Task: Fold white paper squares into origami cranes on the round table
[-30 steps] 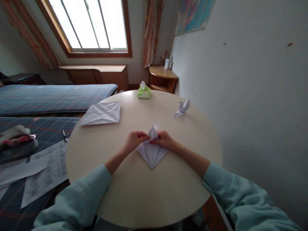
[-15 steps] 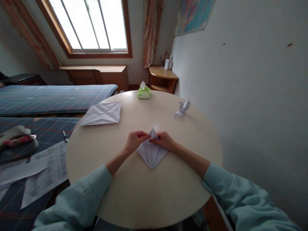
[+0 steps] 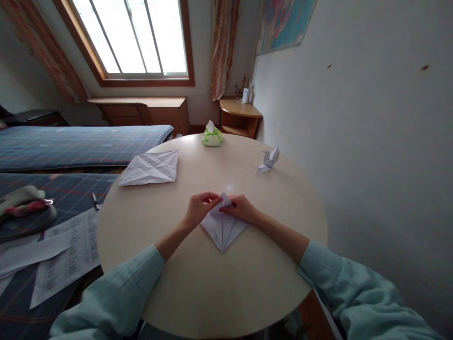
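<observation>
Folded paper on its worktop: the worktop is round and pale; the paper lies about its middle, with one sharp point toward the near edge and the other toward the far edge. I suppose it is placed so because both arms reach there equally.
Creased sheet: it lies spread near the far left edge, up to the rim; whether it hangs over, I cannot tell. Perhaps it is put aside so that the middle has room.
Left hand: narrow, thumb and forefinger come together at the left side of the far point, holding the paper there. Such a small grip seems chosen because the point is thin.
Right hand: also holding the paper; the thumb lies flat across its upper face, the other fingers are partly hidden behind. Probably this presses the layers, so that they do not slip.
Tissue pack: green, upright close to the far edge, one tissue standing out of it, well apart from both hands.
Paper bird: it stands toward the far right edge, wings up, seemingly out of the right arm's way.
</observation>
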Available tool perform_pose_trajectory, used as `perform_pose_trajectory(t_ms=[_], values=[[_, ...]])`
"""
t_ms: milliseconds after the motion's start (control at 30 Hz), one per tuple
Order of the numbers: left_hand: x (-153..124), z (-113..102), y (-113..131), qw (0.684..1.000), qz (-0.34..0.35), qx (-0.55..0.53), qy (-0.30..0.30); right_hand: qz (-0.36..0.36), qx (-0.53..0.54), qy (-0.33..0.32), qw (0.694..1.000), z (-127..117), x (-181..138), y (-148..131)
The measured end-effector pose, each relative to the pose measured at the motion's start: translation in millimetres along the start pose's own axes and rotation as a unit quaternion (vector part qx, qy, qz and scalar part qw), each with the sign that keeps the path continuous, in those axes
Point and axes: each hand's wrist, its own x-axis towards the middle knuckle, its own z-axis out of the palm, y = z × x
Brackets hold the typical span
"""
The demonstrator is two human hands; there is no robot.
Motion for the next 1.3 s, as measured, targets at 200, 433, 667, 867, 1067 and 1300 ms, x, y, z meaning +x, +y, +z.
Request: perform_pose_trajectory(t_ms=[200, 433, 667, 867, 1067, 1300], values=[[-1, 0, 3, 1.000, 0.004, 0.017, 0.008, -0.004, -0.023, -0.008, 1.000, 0, -1, 0], [0, 0, 2, 0.997, -0.004, -0.074, -0.026, -0.038, -0.030, 0.004, 0.999, 3, -1, 8], [-1, 1, 10, 0.998, 0.010, -0.055, 0.003, -0.036, -0.036, 0.001, 0.999, 3, -1, 5], [0, -2, 13, 0.999, 0.023, -0.045, -0.001, -0.031, -0.047, 0.005, 0.998, 3, -1, 4], [1, -5, 14, 0.999, 0.039, -0.011, -0.006, -0.035, -0.049, 0.004, 0.998, 5, -1, 5], [7, -12, -2, 0.993, 0.008, 0.041, -0.106, -0.023, -0.051, 0.016, 0.998, -3, -1, 3]])
